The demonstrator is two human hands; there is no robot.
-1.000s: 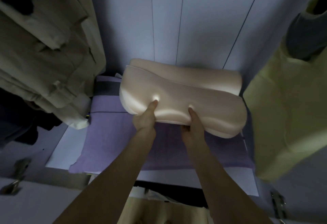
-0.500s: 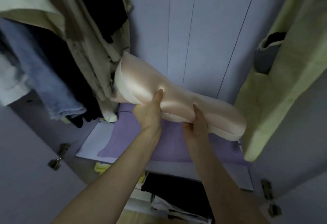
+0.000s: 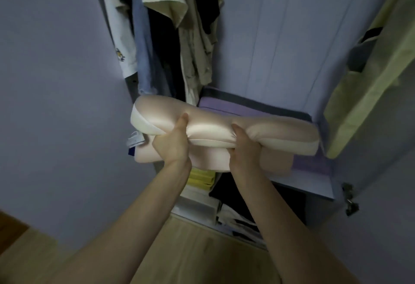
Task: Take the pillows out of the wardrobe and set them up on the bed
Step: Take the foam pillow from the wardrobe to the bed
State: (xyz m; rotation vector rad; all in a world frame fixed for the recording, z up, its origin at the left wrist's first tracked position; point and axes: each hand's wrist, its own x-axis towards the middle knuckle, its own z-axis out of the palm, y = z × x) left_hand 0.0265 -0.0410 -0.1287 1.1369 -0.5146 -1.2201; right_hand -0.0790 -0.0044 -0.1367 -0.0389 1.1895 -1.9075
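Observation:
Two pale pink satin pillows are stacked and held together in front of the open wardrobe. The upper pillow (image 3: 278, 133) spans from the left door edge to the right side. The lower pillow (image 3: 208, 160) shows beneath it between my hands. My left hand (image 3: 173, 144) grips the stack left of centre, thumb on top. My right hand (image 3: 244, 149) grips it right of centre, fingers curled around the front edge. The stack hangs above the shelf's front edge, partly outside the wardrobe.
A folded purple blanket (image 3: 247, 107) lies on the wardrobe shelf (image 3: 314, 185). Hanging clothes (image 3: 170, 36) crowd the left side; a yellow-green garment (image 3: 368, 86) hangs at right. Yellow folded items (image 3: 201, 179) and boxes sit below. The wardrobe door (image 3: 56, 104) stands left; wooden floor (image 3: 190, 250) lies below.
Both hands have pulled the pillows toward me and down, out past the shelf edge. A second pillow now shows under the first. The view has drawn back from the wardrobe.

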